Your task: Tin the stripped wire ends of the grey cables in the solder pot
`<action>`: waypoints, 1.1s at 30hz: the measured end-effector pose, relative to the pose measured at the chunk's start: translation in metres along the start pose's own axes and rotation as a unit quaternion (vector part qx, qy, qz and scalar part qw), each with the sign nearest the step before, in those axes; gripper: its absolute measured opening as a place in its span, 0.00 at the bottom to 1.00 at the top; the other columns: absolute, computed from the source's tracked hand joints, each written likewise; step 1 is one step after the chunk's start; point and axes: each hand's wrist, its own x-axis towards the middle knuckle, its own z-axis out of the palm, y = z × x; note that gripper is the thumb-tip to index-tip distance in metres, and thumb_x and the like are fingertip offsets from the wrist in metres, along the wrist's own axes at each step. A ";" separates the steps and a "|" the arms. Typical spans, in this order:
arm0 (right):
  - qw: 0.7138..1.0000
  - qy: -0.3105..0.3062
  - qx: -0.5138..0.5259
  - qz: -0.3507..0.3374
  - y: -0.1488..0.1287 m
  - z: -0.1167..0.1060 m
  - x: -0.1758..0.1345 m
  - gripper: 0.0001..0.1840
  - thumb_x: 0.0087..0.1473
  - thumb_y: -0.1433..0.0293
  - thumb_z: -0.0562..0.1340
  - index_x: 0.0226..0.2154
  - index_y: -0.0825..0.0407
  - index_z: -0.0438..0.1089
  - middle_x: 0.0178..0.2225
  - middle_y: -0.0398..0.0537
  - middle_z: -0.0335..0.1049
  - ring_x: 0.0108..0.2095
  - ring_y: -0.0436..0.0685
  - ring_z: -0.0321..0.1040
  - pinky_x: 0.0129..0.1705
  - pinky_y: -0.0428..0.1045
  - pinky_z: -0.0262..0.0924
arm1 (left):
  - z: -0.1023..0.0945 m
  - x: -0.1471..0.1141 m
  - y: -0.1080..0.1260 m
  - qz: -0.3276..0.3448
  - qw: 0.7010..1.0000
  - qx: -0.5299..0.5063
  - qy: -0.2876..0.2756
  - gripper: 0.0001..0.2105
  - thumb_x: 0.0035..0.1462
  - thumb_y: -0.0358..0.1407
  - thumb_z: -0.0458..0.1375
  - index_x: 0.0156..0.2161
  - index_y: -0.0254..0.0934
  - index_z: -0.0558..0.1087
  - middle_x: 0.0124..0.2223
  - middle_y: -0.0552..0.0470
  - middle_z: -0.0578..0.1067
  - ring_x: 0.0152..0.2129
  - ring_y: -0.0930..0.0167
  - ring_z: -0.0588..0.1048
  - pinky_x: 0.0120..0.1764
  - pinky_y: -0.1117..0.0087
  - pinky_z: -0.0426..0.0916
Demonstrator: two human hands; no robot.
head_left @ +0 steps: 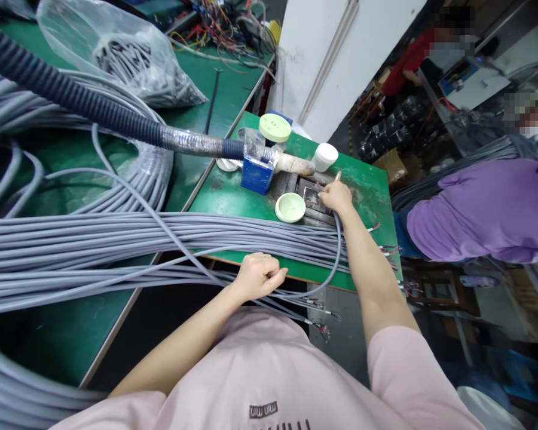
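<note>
My right hand (336,196) is closed on a grey cable (339,239) close to its end, over a dark square pot with a shiny rim (311,196), which looks like a solder pot. From the hand the cable loops down and back to the left. My left hand (259,276) is closed in a fist at the bench's near edge, over several grey cables (206,276); whatever its fingers hold is hidden. Beside the pot lies a shallow pale green dish (290,207). A thick bundle of grey cables (233,230) crosses the bench, with stripped coloured wire ends at the right.
A black corrugated hose (116,122) reaches a pale nozzle (296,163) near the pot, by a blue box (256,175). A white tub (326,156) and a green-lidded container (275,128) stand behind. Coiled cables and a plastic bag (125,57) lie left. A person in purple (479,209) is at right.
</note>
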 end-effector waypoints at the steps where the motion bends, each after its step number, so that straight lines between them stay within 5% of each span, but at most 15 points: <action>1: 1.000 -0.001 0.000 0.000 -0.001 0.001 0.001 0.13 0.54 0.69 0.60 0.37 0.55 0.78 0.41 0.60 0.76 0.45 0.64 0.72 0.45 0.51 0.63 | 0.000 0.000 0.000 0.003 1.000 -0.002 0.003 0.19 0.57 0.35 0.54 0.17 0.36 0.58 0.15 0.58 0.60 0.15 0.77 0.58 0.24 0.73 0.54; 6: 1.000 0.009 0.004 0.001 0.002 0.002 0.003 0.12 0.53 0.69 0.60 0.34 0.55 0.78 0.38 0.58 0.76 0.42 0.63 0.71 0.42 0.50 0.61 | 0.001 0.000 -0.001 0.023 0.999 -0.009 0.022 0.18 0.57 0.33 0.55 0.17 0.36 0.58 0.15 0.59 0.60 0.15 0.77 0.57 0.24 0.74 0.54; 11: 0.988 0.072 0.125 -0.047 0.012 -0.009 -0.017 0.13 0.49 0.66 0.62 0.17 0.54 0.69 0.19 0.45 0.64 0.27 0.54 0.63 0.30 0.47 0.52 | 0.001 0.000 -0.001 0.032 0.999 -0.007 0.031 0.19 0.57 0.33 0.56 0.17 0.36 0.58 0.15 0.59 0.59 0.15 0.77 0.57 0.24 0.74 0.54; 15: 0.934 0.123 0.309 -0.129 0.013 -0.020 -0.064 0.18 0.47 0.66 0.61 0.12 0.53 0.58 0.15 0.38 0.49 0.20 0.48 0.49 0.26 0.47 0.44 | 0.002 -0.001 -0.001 0.024 0.999 -0.005 0.032 0.19 0.57 0.33 0.57 0.17 0.35 0.59 0.15 0.59 0.59 0.15 0.78 0.57 0.24 0.73 0.53; 20: 0.868 0.153 0.437 -0.181 -0.001 -0.022 -0.130 0.15 0.48 0.65 0.63 0.16 0.53 0.63 0.19 0.39 0.55 0.22 0.48 0.52 0.27 0.47 0.47 | 0.001 0.002 0.008 -0.084 0.987 -0.131 0.028 0.16 0.56 0.38 0.59 0.20 0.35 0.67 0.18 0.57 0.63 0.16 0.78 0.60 0.24 0.75 0.55; 23: 0.842 0.138 0.486 -0.190 -0.012 -0.016 -0.159 0.13 0.50 0.66 0.63 0.19 0.53 0.68 0.21 0.40 0.58 0.24 0.50 0.55 0.28 0.47 0.50 | 0.006 0.007 0.018 -0.192 0.930 -0.306 0.068 0.10 0.52 0.41 0.63 0.31 0.34 0.74 0.21 0.57 0.67 0.18 0.79 0.63 0.24 0.76 0.58; 26: 0.819 0.113 0.527 -0.198 -0.022 -0.008 -0.179 0.12 0.52 0.67 0.64 0.20 0.53 0.68 0.21 0.41 0.59 0.25 0.50 0.57 0.30 0.48 0.51 | 0.016 0.013 0.029 -0.245 0.846 -0.460 0.113 0.16 0.45 0.40 0.69 0.37 0.34 0.76 0.24 0.57 0.70 0.20 0.78 0.67 0.27 0.76 0.63; 30: 0.791 0.098 0.566 -0.212 -0.030 0.002 -0.193 0.10 0.53 0.68 0.64 0.22 0.52 0.71 0.23 0.41 0.62 0.26 0.50 0.58 0.31 0.47 0.53 | 0.028 0.022 0.043 -0.278 0.752 -0.577 0.156 0.18 0.39 0.39 0.72 0.37 0.36 0.76 0.28 0.54 0.75 0.23 0.77 0.72 0.31 0.75 0.68; 33: 0.779 0.096 0.580 -0.216 -0.032 0.007 -0.197 0.11 0.54 0.68 0.64 0.21 0.52 0.70 0.23 0.41 0.63 0.26 0.50 0.59 0.32 0.47 0.53 | 0.032 0.027 0.053 -0.298 0.710 -0.610 0.186 0.16 0.37 0.38 0.73 0.33 0.36 0.77 0.27 0.55 0.76 0.21 0.78 0.71 0.28 0.76 0.67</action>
